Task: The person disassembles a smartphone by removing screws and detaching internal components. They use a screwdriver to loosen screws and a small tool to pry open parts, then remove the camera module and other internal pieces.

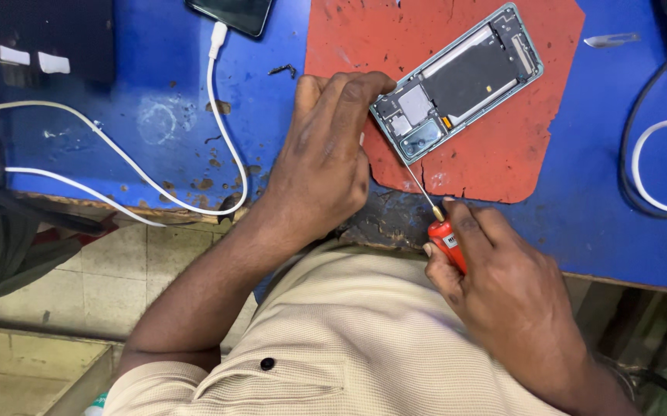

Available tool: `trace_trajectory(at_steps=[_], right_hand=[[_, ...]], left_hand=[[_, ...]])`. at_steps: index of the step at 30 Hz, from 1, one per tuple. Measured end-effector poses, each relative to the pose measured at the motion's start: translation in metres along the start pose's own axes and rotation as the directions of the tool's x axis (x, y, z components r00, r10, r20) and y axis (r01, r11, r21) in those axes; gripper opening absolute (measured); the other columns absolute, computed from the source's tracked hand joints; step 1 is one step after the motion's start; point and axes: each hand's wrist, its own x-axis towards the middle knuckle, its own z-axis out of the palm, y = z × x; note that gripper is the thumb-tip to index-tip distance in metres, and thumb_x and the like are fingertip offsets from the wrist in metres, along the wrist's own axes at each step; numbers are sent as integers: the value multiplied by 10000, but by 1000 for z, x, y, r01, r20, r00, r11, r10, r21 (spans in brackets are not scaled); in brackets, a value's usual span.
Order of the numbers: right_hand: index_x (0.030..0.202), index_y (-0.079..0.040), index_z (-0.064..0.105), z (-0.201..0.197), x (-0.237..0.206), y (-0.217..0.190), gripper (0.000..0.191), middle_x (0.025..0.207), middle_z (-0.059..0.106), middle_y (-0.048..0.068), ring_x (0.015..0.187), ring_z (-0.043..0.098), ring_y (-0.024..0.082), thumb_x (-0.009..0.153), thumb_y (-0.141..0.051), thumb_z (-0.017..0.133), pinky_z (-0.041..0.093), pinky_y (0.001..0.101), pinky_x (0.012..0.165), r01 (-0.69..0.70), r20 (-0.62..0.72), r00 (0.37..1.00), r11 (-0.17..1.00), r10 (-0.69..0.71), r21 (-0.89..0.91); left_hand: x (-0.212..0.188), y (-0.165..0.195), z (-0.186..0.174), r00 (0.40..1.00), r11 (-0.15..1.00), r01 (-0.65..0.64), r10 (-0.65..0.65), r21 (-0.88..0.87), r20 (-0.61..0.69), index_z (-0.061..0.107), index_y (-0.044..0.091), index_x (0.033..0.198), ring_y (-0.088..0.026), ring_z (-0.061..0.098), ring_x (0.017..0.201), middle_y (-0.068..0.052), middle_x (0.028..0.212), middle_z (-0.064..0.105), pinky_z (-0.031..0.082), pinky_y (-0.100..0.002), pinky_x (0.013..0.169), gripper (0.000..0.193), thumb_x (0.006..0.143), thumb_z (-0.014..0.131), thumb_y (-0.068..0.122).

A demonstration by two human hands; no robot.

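Our right hand [507, 289] is clamped around the red handle of a screwdriver [440, 223], whose thin shaft runs up to the near-left corner of an opened phone [457, 81]. Our left hand [326, 166] rests just left of that phone, fingers curled together with the tips pressing on its near end, gripping nothing. The phone lies tilted on a red mat [503, 154], its back off and inner parts showing. The mat sits on a worn blue worktop [156, 77]. Farther left, a white cable [222, 115] loops across the worktop to another phone [233, 14] at the far edge.
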Motion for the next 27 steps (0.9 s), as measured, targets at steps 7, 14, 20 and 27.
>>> trace_trajectory(at_steps=[7,14,20,27], right_hand=[[1318,-8,610,-4,9,-9,552,1020,643,170,737,689,390,881,-337,681,563,493,615,-6,25,1000,1000,6,-5],[1324,-6,595,-6,16,-14,554,1013,641,180,756,687,406,892,-345,671,564,498,623,20,12,1000,1000,-20,-12],[1311,-7,596,-11,26,-18,535,1020,641,189,745,679,420,903,-345,665,558,511,632,6,50,999,1000,-5,-19],[1277,9,661,-26,22,-2,418,961,657,188,769,665,364,912,-186,720,536,461,676,160,-220,968,974,-122,163]], left_hand=[[-1,-2,-4,1000,1000,-25,25,-4,-16,479,25,1402,-333,501,1124,-132,1334,581,436,-440,1021,672,769,500,-200],[0,-3,-6,999,999,-21,20,-30,-26,470,25,1406,-343,499,1088,-134,1309,573,432,-429,1001,658,785,508,-189],[-2,-1,-6,999,999,13,-15,-30,-52,464,16,1447,-356,514,1134,-158,1297,560,445,-454,1064,693,788,479,-198],[-6,9,-9,994,999,14,-11,32,-111,425,3,1460,-360,512,1264,-192,1372,531,426,-479,1123,566,965,693,56]])
